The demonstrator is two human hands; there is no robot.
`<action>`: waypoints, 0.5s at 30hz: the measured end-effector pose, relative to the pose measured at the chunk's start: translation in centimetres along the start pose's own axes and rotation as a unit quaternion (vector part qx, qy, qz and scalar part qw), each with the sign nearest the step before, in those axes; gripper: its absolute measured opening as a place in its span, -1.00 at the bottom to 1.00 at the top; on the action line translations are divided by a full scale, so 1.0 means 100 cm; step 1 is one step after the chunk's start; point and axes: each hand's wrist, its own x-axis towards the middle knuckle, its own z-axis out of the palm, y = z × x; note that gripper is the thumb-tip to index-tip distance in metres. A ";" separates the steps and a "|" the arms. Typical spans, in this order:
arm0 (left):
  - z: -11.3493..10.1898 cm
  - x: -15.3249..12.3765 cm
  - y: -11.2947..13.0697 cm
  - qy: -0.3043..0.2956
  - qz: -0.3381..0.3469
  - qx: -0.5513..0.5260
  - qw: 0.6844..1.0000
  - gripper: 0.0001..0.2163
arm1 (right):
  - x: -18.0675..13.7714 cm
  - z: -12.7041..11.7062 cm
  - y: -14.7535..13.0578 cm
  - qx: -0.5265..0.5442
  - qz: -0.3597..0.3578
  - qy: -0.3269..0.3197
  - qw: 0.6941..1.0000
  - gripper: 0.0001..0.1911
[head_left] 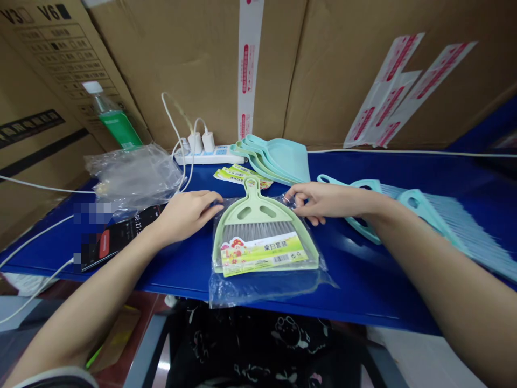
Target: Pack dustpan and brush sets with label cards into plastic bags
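A light green dustpan with a small brush and a printed label card [262,231] lies in a clear plastic bag [258,288] on the blue table [355,291]. My left hand [186,213] rests at the bag's upper left corner, fingers curled on the plastic edge. My right hand [319,200] pinches the bag's upper right corner.
A stack of teal dustpans [278,157] and loose label cards [234,173] lie behind the bag. Teal brushes [436,215] lie at the right. A pile of clear bags [133,175], a phone [117,237], a power strip [210,155] and a green bottle [115,121] stand left. Cardboard boxes [323,64] wall the back.
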 end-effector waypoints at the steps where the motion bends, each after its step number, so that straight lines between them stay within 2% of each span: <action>1: -0.003 0.000 0.001 0.009 0.007 -0.008 1.000 -0.67 | -0.001 -0.002 0.000 -0.012 0.003 0.005 1.000 -0.70; 5: -0.014 -0.002 0.007 -0.003 0.079 -0.109 0.991 -0.74 | -0.005 -0.004 0.000 -0.020 -0.006 0.003 1.000 -0.96; 8: -0.017 -0.004 0.012 -0.061 0.151 -0.188 0.969 -0.80 | -0.004 0.000 -0.004 -0.009 -0.006 0.041 0.999 -0.88; 10: -0.015 -0.004 0.016 -0.085 0.178 -0.205 0.959 -0.74 | -0.002 0.004 -0.008 -0.009 0.000 0.072 0.997 -0.88; 15: -0.006 -0.007 0.026 -0.089 0.220 -0.172 0.956 -0.60 | 0.002 0.011 -0.011 -0.017 0.013 0.086 0.996 -0.86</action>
